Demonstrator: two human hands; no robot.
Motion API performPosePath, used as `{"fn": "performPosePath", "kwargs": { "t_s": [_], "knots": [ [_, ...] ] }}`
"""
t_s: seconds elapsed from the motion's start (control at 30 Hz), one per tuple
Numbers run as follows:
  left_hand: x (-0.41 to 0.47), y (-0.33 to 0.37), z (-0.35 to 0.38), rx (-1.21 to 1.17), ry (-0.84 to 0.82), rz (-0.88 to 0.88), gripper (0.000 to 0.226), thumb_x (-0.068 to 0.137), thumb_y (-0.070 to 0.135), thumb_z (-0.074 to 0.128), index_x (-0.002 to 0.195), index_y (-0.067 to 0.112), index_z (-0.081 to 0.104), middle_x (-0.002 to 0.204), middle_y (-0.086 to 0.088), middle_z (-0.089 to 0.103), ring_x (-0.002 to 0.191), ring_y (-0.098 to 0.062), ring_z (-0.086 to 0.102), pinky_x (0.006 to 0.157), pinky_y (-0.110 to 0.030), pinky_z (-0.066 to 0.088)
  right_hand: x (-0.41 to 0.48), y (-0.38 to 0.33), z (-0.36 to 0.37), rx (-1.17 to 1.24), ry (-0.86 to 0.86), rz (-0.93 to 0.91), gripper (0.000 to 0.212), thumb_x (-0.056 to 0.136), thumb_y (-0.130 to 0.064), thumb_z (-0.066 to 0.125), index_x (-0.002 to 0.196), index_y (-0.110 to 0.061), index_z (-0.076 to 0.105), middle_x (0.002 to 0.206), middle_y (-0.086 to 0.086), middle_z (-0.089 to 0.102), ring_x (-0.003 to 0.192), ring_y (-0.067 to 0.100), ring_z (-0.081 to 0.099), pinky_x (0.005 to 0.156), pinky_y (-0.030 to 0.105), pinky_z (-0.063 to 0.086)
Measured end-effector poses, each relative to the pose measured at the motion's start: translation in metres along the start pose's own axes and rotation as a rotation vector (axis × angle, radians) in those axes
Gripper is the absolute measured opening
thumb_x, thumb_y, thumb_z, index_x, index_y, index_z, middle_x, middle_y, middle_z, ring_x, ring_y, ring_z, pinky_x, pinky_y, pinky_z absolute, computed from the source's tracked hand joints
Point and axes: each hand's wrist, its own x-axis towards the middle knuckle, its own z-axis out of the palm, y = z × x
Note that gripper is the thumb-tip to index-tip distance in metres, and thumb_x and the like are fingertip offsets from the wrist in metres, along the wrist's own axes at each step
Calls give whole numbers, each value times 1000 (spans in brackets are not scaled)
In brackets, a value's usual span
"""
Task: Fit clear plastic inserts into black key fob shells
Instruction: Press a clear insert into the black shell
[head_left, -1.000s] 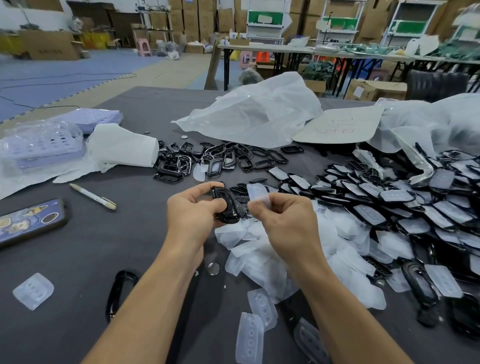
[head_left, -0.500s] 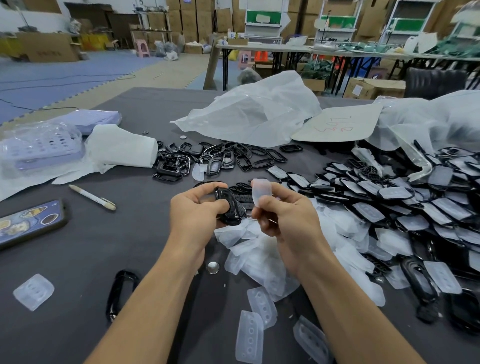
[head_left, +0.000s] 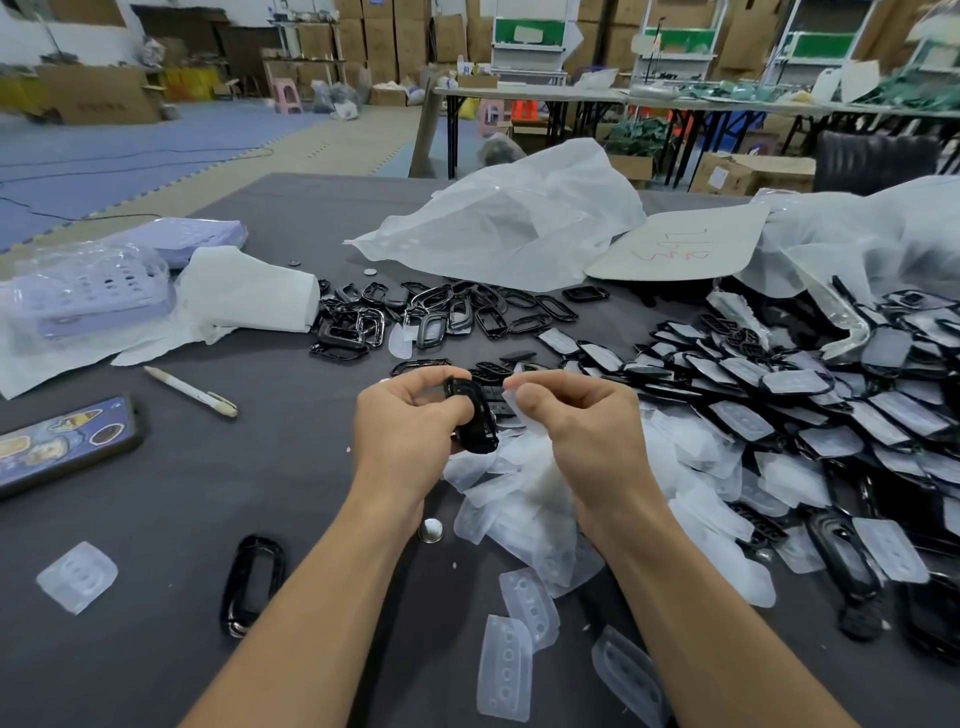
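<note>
Here we go, from my remote seat: half a second back the right hand (head_left: 582, 431) had the clear insert (head_left: 511, 404) tipped up above the fingers, and now it has come down and in, so the insert's edge sits just beside the right flank of the black shell (head_left: 475, 421) — touching it or nearly so, I can't quite tell because the thumb covers the meeting point. The right hand pinches that insert between thumb and forefinger, the other fingers curled under. The left hand (head_left: 410, 431) grips the shell, thumb on the near side and fingers wrapped over the top, holding it above the table (head_left: 260, 467) at about the same spot as before. So I judge the lining-up is over and the seating is about to begin — the insert looks not yet pressed in. Below the hands lies the loose heap of spare inserts (head_left: 524, 499), with fitted fobs (head_left: 779, 384) spread out to the right and empty frames (head_left: 441, 317) beyond, so plenty of the job remains.
</note>
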Motion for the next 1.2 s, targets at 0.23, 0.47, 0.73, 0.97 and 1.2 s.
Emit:
{"fn": "performPosePath", "kwargs": {
  "t_s": [0.23, 0.47, 0.73, 0.97, 1.2],
  "knots": [
    [-3, 0, 3, -41, -26, 10, 31, 79, -14, 70, 88, 15, 79, 76, -11, 79, 63, -26, 76, 56, -32, 61, 0, 7, 2, -33, 65, 51, 21, 82, -3, 78, 75, -23, 80, 69, 1, 74, 57, 9, 60, 56, 18, 46],
    [-7, 1, 4, -33, -96, 45, 27, 79, -7, 80, 95, 14, 78, 81, -10, 80, 70, -27, 78, 62, -35, 64, -3, 8, 3, -97, 42, -19, 18, 85, -8, 79, 74, -22, 77, 67, 3, 74, 58, 11, 64, 56, 23, 52],
    [-15, 3, 8, -95, -183, 38, 22, 85, -2, 81, 99, 13, 78, 81, -13, 80, 65, -22, 77, 56, -24, 58, -6, 8, 3, -179, 59, -37, 10, 82, -20, 84, 74, -23, 78, 66, 2, 75, 65, 23, 72, 69, 37, 61],
    [-17, 6, 9, -229, -287, 0, 23, 88, -12, 71, 102, 5, 77, 86, -15, 80, 62, -16, 73, 52, -20, 54, -6, 7, 4, -158, 110, -55, 12, 82, -18, 85, 73, -20, 78, 63, 2, 74, 59, 19, 73, 60, 27, 58],
    [-17, 5, 10, -257, -331, -14, 34, 88, -20, 62, 102, 7, 78, 95, -17, 80, 76, -22, 78, 63, -24, 60, -6, 7, 5, -219, 205, -71, 17, 80, -21, 87, 67, -20, 76, 59, -2, 72, 55, 13, 71, 52, 19, 55]
  ]
}}
